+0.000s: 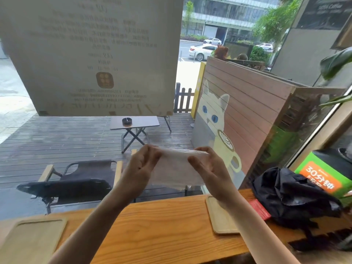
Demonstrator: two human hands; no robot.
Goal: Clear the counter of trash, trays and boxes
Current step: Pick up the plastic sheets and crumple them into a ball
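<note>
A clear plastic bag [176, 168] is stretched between both of my hands, raised above the wooden counter [152, 231]. My left hand [142, 165] pinches its left edge and my right hand [206, 165] pinches its right edge. One light wooden tray [219, 220] lies on the counter under my right forearm. Another wooden tray [28, 239] lies at the counter's left end. A crumpled black plastic bag [291, 197] sits on the right, partly over a red packet [260, 209]. Behind it stands a green and orange box [322, 178].
The counter runs along a window with a large frosted sign [91, 54]. Outside are a deck, a folding chair [76, 180], a small table [134, 122] and a wooden screen painted with a cat [238, 121]. Plant leaves [335, 61] hang at the right.
</note>
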